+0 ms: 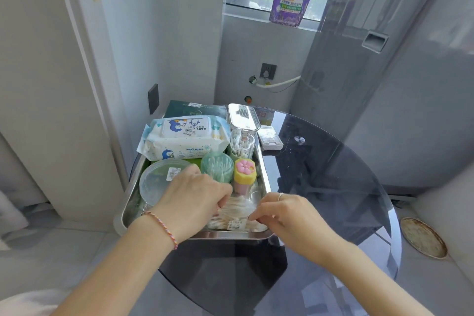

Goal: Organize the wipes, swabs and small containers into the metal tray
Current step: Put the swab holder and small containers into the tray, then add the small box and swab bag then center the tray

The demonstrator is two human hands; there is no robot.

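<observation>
Swab bag (237, 214), clear and flat in metal tray (265, 182), pinched by left hand (195, 194) and right hand (284, 215)

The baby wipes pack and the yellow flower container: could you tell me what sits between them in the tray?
The head view shows a round green swab tub between the wipes and the yellow container.

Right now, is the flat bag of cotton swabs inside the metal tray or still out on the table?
Inside. The bag of cotton swabs lies flat on the metal tray floor at its near end, with the left hand and right hand pinching it.
</observation>
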